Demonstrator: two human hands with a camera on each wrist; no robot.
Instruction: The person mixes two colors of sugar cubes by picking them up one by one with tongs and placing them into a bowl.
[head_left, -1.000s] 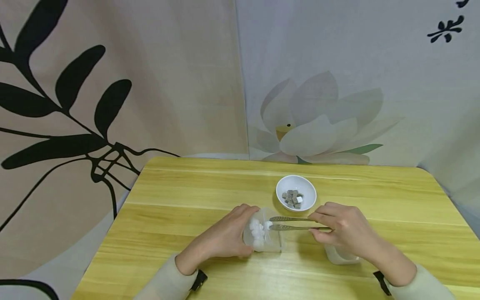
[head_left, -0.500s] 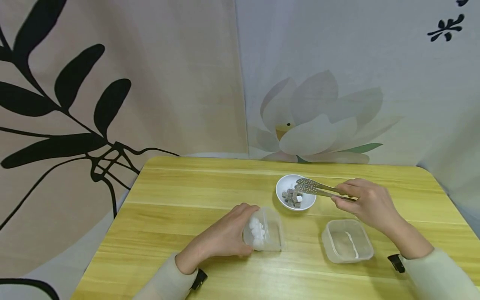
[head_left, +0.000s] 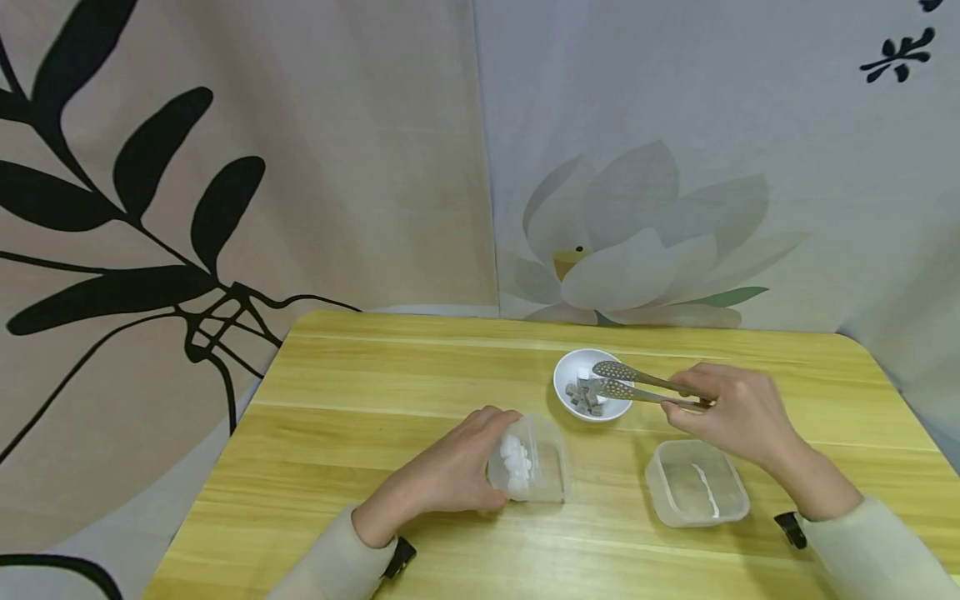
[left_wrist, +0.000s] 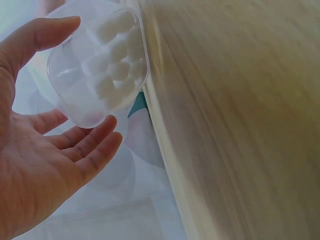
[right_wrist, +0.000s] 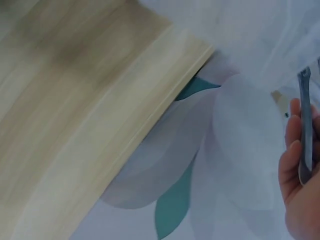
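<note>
My left hand (head_left: 467, 467) holds a clear plastic container (head_left: 551, 467) tipped on its side, its mouth facing right. Several soft-looking white pieces (left_wrist: 117, 62) are heaped inside, seen through the base in the left wrist view; thumb and fingers are on opposite sides. My right hand (head_left: 738, 412) grips metal tongs (head_left: 652, 392) with perforated tips. Those tips are spread apart above the right part of a small white bowl (head_left: 561, 390), where several grey cubes (head_left: 585, 398) lie. Something white shows beside the upper tip. In the right wrist view, only one tong handle (right_wrist: 305, 130) shows clearly.
A second clear plastic container (head_left: 697, 483) stands upright below the right forearm, with a white streak on it. The wooden table (head_left: 360, 367) ends at the back against patterned cloth (head_left: 375, 167).
My right hand has carried the tongs from the tipped container up and right to the bowl. Since half a second ago the tong tips have spread. The left hand has stayed put.
</note>
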